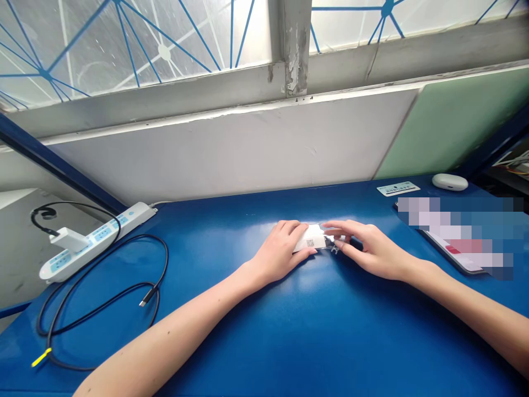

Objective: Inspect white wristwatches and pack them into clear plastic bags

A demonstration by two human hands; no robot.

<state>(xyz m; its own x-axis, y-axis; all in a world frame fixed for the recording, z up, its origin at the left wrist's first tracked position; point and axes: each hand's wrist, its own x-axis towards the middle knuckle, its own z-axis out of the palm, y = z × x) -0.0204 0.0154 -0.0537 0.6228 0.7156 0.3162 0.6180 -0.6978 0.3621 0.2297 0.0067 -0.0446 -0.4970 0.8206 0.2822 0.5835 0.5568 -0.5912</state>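
A small white box (313,240) with a printed square code lies on the blue table. My left hand (281,242) is closed around its left part, fingers over the top and thumb along the near side. My right hand (367,248) is at the box's right end, with the fingers curled and the thumb below them. Between those fingers and the box shows a small dark and shiny bit (330,242), perhaps clear wrapping. What exactly the right fingers grip is too small to make out.
At the left, a white power strip (138,215) holds a white plug (69,240), with a looped black cable (167,259) nearby. At the right are a pixelated flat device (475,270), a white card (398,188) and a white rounded case (449,181). A wall panel (231,157) bounds the blue table (264,342).
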